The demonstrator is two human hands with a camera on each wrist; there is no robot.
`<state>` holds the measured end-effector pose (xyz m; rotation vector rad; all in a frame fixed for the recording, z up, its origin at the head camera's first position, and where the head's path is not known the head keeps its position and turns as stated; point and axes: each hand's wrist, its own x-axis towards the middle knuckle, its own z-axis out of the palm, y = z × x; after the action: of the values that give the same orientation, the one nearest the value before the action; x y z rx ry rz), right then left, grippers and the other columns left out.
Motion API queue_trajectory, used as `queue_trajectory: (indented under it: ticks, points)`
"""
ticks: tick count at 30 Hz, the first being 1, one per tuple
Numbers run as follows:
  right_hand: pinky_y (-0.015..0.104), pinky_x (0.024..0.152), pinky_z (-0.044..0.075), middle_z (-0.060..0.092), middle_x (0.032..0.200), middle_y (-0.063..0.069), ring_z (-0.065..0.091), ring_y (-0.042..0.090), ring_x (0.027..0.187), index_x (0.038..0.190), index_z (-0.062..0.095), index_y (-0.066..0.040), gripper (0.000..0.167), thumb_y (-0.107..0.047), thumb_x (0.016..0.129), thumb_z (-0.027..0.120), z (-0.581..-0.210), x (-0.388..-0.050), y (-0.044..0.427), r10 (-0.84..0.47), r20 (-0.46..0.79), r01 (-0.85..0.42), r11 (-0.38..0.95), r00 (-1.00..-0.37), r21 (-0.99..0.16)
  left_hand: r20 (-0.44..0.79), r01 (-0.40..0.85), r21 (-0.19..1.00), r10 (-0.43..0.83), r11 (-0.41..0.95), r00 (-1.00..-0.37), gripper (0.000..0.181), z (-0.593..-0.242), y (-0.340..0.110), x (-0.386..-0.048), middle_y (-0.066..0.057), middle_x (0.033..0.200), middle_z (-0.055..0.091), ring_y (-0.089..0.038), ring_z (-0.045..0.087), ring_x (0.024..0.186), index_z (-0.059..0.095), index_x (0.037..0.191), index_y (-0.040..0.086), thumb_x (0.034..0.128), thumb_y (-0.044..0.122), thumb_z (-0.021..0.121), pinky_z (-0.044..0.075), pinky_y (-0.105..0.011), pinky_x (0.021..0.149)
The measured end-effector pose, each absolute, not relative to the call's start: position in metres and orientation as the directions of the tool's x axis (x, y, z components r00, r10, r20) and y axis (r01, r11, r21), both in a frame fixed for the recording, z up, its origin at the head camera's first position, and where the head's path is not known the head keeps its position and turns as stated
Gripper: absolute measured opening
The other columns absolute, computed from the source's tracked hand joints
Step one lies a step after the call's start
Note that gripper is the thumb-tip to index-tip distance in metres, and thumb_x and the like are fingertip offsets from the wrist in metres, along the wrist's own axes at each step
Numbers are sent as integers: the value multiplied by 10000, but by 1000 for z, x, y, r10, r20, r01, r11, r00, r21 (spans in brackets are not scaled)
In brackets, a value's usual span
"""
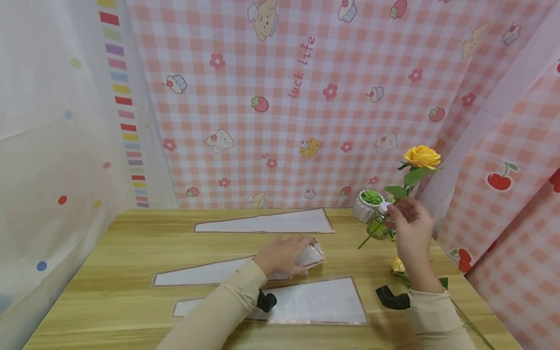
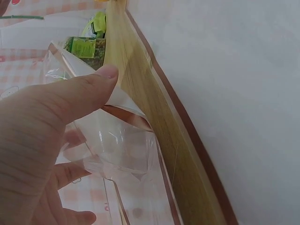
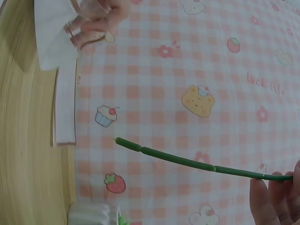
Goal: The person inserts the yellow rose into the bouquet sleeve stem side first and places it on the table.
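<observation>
My right hand (image 1: 411, 226) pinches the green stem (image 3: 178, 161) of a yellow rose (image 1: 422, 157), raised above the table's right side with the bloom uppermost. In the right wrist view the cut end of that stem sticks out freely. My left hand (image 1: 284, 255) holds the wide end of a tapered flower sleeve (image 1: 205, 272), white and clear with a brown border. Seen from the left wrist, the thumb lies on the sleeve's mouth (image 2: 124, 115), which gapes apart, with other fingers behind the clear film. Rose and sleeve are apart.
Similar sleeves lie flat behind (image 1: 271, 223) and in front (image 1: 319, 301) of the held one. A lidded glass jar (image 1: 377, 228) and a white potted succulent (image 1: 363, 209) stand back right. Another yellow rose (image 1: 398, 265) lies by the right forearm. Checked cloth (image 1: 284, 126) hangs behind.
</observation>
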<state>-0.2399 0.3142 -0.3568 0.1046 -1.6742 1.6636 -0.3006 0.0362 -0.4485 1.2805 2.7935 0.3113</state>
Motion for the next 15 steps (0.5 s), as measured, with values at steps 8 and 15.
queue_trajectory:
  ticks: [8,15]
  points:
    - [210,541,566,607,828,30,647,115,708,985,581,100,131,48,927,685,-367,-245,299,471,567,-580,135,-676,-803,43,753,203,762,626,-646,723,-448,37,-301,-27,1511,473,-180,501,1330,353,1496,224,923,451,729,439,-545,1048]
    - [202,535,559,609,823,13,626,83,684,1011,590,94,131,53,928,682,-374,-249,290,470,540,-557,117,-698,-822,62,758,171,761,630,-646,737,-448,39,-304,-30,1463,518,-155,549,1232,372,1485,200,901,448,748,491,-446,952]
